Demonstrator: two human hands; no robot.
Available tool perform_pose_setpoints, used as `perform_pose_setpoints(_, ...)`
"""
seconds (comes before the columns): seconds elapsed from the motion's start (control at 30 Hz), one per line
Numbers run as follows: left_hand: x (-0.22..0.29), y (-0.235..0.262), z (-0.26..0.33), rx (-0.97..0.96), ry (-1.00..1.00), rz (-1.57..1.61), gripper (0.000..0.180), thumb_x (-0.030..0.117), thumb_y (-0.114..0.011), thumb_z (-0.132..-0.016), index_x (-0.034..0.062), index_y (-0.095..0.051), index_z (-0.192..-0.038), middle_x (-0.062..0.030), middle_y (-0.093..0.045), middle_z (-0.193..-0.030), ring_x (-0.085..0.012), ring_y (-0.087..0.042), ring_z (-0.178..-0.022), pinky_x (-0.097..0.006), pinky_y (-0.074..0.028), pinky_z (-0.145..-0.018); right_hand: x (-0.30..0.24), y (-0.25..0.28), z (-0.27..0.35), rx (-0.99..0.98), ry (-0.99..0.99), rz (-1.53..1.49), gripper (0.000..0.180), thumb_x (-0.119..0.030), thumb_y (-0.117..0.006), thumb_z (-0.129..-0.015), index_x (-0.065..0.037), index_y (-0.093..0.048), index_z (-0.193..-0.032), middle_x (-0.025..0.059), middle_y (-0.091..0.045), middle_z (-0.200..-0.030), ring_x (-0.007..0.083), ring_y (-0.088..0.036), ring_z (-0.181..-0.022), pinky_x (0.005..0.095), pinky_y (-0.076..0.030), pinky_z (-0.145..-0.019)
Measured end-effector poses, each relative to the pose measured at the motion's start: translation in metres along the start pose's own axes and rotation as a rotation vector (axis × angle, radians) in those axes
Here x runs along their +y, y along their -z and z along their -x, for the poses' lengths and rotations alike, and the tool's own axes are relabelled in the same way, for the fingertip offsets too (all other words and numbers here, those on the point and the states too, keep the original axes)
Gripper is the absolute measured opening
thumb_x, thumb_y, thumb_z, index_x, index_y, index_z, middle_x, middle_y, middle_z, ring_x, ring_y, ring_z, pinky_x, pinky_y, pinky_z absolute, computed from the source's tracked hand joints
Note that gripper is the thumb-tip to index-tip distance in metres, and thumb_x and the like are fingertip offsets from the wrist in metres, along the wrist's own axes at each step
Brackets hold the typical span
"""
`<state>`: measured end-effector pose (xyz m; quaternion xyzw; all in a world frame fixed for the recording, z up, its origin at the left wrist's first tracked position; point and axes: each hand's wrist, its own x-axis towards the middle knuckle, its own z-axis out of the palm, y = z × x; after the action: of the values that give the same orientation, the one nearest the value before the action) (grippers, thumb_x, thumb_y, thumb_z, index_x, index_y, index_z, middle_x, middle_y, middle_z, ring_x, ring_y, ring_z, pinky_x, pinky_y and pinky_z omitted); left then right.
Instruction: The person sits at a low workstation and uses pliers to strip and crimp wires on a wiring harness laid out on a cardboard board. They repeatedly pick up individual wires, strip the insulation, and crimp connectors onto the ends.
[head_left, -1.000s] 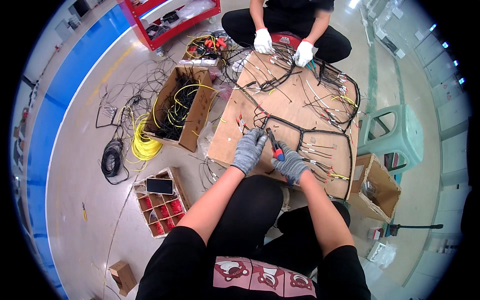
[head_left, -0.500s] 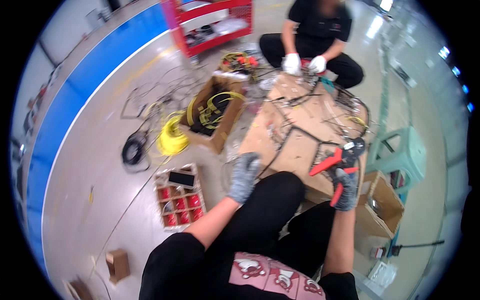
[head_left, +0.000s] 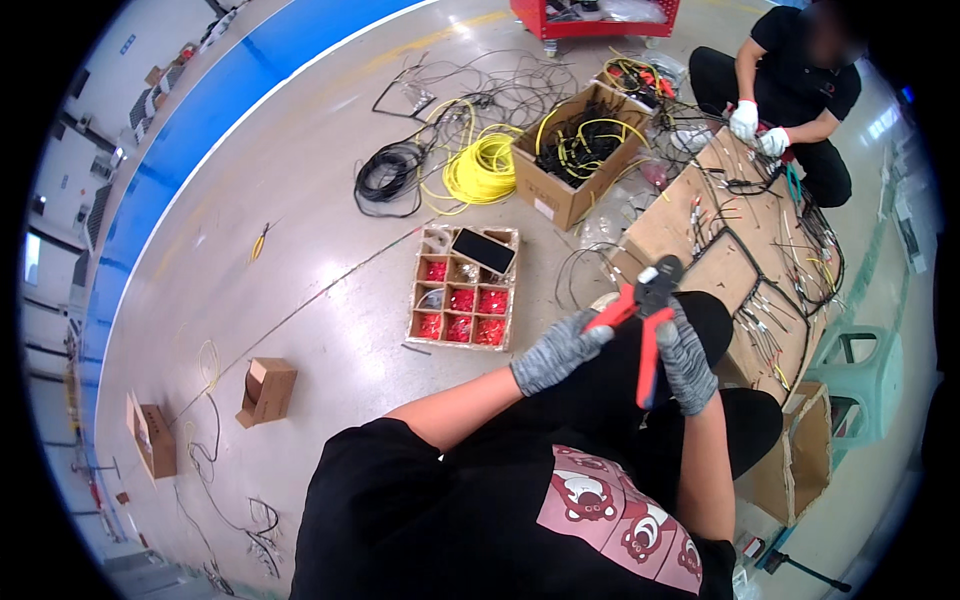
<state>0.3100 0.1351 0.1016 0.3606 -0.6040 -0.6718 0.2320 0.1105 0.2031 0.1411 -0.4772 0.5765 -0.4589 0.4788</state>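
Observation:
Red-handled crimping pliers (head_left: 655,290) with a dark head are held in front of my lap, their handles spread apart. My right hand (head_left: 686,362), in a grey knit glove, is closed round one handle. At the end of the other handle, my left hand (head_left: 556,358), gloved the same way, has its fingers closed on the red grip. To the left of the pliers, a divided box (head_left: 412,300) holds small red parts in its compartments. A dark-screened phone (head_left: 484,251) lies across its top corner.
A wooden board (head_left: 690,215) on the right carries a black wire harness (head_left: 745,262). Across it sits a co-worker (head_left: 805,95) in white gloves. Beyond lie a cable-filled carton (head_left: 560,200), a yellow cable coil (head_left: 480,170) and a black coil (head_left: 385,172). A green stool (head_left: 860,375) stands right.
My view has swung left, so the scene sits further right. My left hand has come over from my knee to the pliers, which my right hand has brought in toward my lap.

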Motion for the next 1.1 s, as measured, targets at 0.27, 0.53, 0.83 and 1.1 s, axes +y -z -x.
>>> perform_pose_setpoints(0.27,-0.129,0.120,0.042,0.454,0.228,0.177,0.041,0.046,-0.052,-0.091,0.0053,-0.056,-0.101,-0.0008,-0.053,-0.082,-0.0122,-0.048,-0.071,-0.032,-0.042,-0.064,-0.019,0.014,0.001,0.223,0.165,-0.132,0.040,-0.024,-0.055,-0.093,-0.001,-0.050,-0.125,0.0113,-0.062,-0.107,0.0169,-0.058,-0.099,0.0295,-0.045,-0.092)
perform_pose_setpoints(0.53,-0.091,0.076,0.006,0.341,-0.190,-0.133,0.024,0.032,-0.053,-0.094,0.0093,-0.053,-0.100,-0.0015,-0.054,-0.075,-0.0112,-0.054,-0.063,-0.022,-0.044,-0.055,-0.013,-0.005,0.043,0.212,0.131,0.126,0.047,-0.010,-0.060,-0.087,-0.007,-0.044,-0.131,0.0102,-0.060,-0.105,0.0154,-0.058,-0.095,0.0277,-0.049,-0.083)
perform_pose_setpoints(0.83,0.053,-0.127,-0.034,-0.526,-0.667,-0.349,0.049,0.033,-0.060,-0.088,0.0010,-0.049,-0.123,-0.0113,-0.056,-0.106,-0.0210,-0.056,-0.095,-0.032,-0.044,-0.085,-0.020,0.007,0.183,1.077,0.155,0.291,0.042,-0.028,-0.061,-0.089,-0.002,-0.051,-0.120,0.0115,-0.059,-0.093,0.0198,-0.059,-0.086,0.0324,-0.048,-0.076)
perform_pose_setpoints(1.1,0.056,-0.143,-0.039,-0.603,-0.798,-0.510,0.031,0.017,-0.058,-0.090,0.0020,-0.055,-0.117,-0.0087,-0.056,-0.102,-0.0184,-0.056,-0.092,-0.030,-0.046,-0.084,0.123,0.003,0.399,1.532,-0.663,-0.055,0.046,-0.041,-0.056,-0.087,-0.002,-0.056,-0.110,0.0175,-0.061,-0.083,0.0309,-0.060,-0.079,0.0375,-0.047,-0.072)
